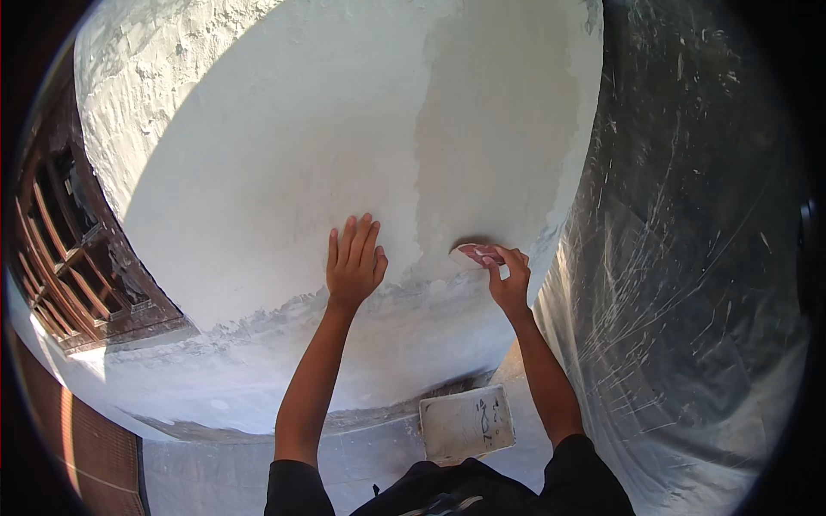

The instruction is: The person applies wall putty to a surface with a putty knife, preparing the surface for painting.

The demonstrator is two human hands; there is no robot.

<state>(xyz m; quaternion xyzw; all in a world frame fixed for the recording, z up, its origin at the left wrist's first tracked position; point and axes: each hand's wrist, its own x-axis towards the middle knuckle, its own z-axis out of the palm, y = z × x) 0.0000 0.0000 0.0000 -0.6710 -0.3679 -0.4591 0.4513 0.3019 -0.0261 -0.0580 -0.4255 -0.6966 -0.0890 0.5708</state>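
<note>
In front of me stands a pale plastered wall [292,155]. A darker, damp-looking grey band [499,129] runs up its right part. My left hand [354,268] lies on the wall with its fingers stretched out, holding nothing. To the right, my right hand [513,279] pinches a small flat reddish piece [478,254] smeared with white. That piece rests against the lower part of the grey band, with a shadow along its upper edge. Its exact kind cannot be made out. Below both hands, the wall's surface turns rough and patchy.
A white box-like container [467,425] stands on the covered floor near my body. Clear plastic sheeting [637,378] hangs over a dark surface on the right. At the left is a brown wooden window frame [103,284]. Sunlight falls on rough plaster [146,86] at the upper left.
</note>
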